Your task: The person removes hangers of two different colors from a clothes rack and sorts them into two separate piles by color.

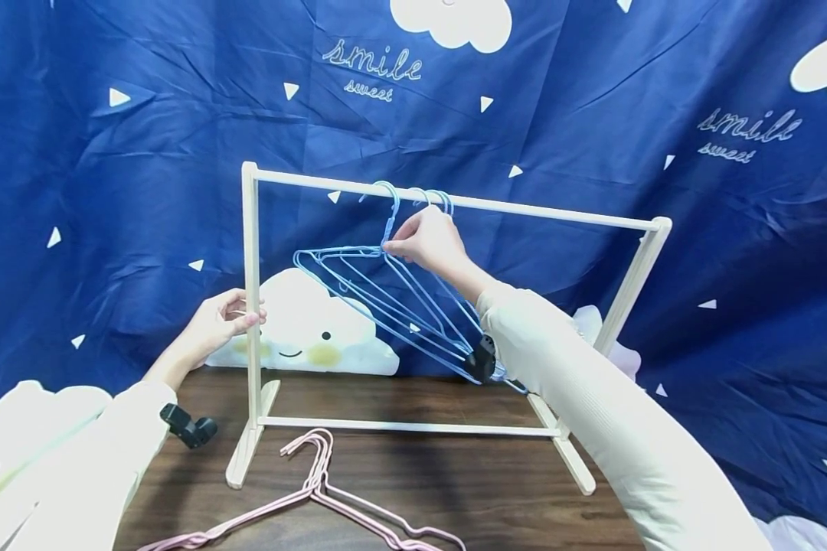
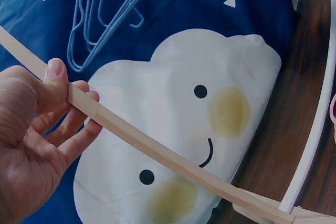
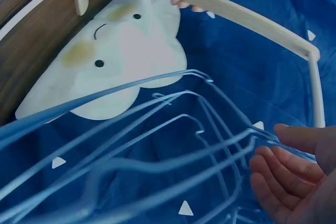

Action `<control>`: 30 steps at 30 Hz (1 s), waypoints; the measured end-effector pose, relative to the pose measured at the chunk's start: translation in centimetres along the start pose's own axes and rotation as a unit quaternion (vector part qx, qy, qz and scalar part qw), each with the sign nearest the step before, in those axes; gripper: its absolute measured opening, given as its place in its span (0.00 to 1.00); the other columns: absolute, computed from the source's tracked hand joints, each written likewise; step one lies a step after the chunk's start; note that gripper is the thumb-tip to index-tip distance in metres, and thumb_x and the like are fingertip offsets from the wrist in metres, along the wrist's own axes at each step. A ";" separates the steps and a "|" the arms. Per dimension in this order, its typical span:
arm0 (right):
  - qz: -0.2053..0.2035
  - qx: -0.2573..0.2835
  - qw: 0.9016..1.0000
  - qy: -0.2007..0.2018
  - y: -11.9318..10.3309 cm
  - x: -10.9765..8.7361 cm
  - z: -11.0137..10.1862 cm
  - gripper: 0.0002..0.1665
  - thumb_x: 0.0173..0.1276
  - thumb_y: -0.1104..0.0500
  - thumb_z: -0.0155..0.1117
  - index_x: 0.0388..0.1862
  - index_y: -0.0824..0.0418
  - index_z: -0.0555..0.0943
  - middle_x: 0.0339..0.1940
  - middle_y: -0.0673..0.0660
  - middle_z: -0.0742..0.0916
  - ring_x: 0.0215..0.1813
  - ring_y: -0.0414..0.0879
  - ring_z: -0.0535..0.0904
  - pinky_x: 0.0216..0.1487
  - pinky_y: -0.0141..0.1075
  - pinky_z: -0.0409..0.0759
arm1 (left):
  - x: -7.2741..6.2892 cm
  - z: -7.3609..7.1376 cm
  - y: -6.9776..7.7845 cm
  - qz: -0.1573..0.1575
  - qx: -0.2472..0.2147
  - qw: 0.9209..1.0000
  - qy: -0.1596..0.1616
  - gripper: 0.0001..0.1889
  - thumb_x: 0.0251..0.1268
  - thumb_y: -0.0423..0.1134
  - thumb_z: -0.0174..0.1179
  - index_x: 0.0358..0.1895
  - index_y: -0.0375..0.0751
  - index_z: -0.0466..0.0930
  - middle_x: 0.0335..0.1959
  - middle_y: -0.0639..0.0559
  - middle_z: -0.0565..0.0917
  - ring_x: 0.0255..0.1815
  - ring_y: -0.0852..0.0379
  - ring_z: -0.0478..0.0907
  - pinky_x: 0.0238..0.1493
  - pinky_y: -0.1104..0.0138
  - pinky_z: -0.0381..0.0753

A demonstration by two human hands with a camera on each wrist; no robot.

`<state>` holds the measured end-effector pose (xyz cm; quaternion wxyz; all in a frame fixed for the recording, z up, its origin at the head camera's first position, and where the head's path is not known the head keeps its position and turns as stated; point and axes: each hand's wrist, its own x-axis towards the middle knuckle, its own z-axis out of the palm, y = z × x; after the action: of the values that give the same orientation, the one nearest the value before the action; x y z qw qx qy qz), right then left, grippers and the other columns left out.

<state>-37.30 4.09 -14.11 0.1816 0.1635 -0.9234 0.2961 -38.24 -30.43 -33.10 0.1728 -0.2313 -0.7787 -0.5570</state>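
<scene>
Hangers on rail [image 1: 389, 227] coloured light blue; lower hangers [image 1: 313, 484] pink. Rack [image 1: 524, 209] finished pale cream. Table [image 1: 510, 490] wood-grained, dark brown. Backdrop [image 1: 579, 138] coloured blue, printed with white clouds [image 1: 303, 306], triangles [image 1: 515, 171], lettering [image 1: 374, 61].

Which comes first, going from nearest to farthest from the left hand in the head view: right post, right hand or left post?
1. Left post: held by the left hand.
2. Right hand: between the posts, pinching a blue hanger.
3. Right post: far right.
</scene>
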 end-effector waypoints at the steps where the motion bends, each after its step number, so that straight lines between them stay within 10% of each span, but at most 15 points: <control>1: -0.004 -0.013 1.000 0.008 0.0 0.0 0.4 0.12 0.62 0.51 0.77 0.33 0.58 0.92 0.33 0.56 0.92 0.35 0.47 0.84 0.39 0.38 0.81 | 0.0 0.1 0.0 0.001 -0.001 1.000 0.000 0.16 0.73 0.27 0.58 0.58 0.19 0.70 0.37 0.72 0.87 0.40 0.72 0.85 0.43 0.78 0.82; 11: 0.005 -0.078 0.994 0.072 -0.7 -0.3 2.6 0.10 0.66 0.51 0.74 0.32 0.56 0.90 0.34 0.53 0.92 0.38 0.49 0.86 0.44 0.45 0.84 | -0.1 0.4 -0.5 0.003 -0.002 1.000 -0.001 0.15 0.73 0.28 0.58 0.57 0.20 0.72 0.38 0.69 0.88 0.41 0.72 0.85 0.44 0.78 0.82; 30: -0.012 0.073 0.992 0.104 -1.6 -0.2 1.8 0.10 0.67 0.56 0.70 0.31 0.62 0.90 0.29 0.56 0.89 0.35 0.47 0.81 0.42 0.37 0.78 | -0.1 0.0 0.1 0.001 0.007 1.000 0.001 0.16 0.73 0.27 0.58 0.58 0.19 0.71 0.38 0.68 0.87 0.41 0.72 0.85 0.43 0.78 0.83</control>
<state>-36.92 1.81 -14.74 0.2676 0.1560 -0.8735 0.3756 -38.14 -30.44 -33.10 0.1757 -0.2303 -0.7819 -0.5521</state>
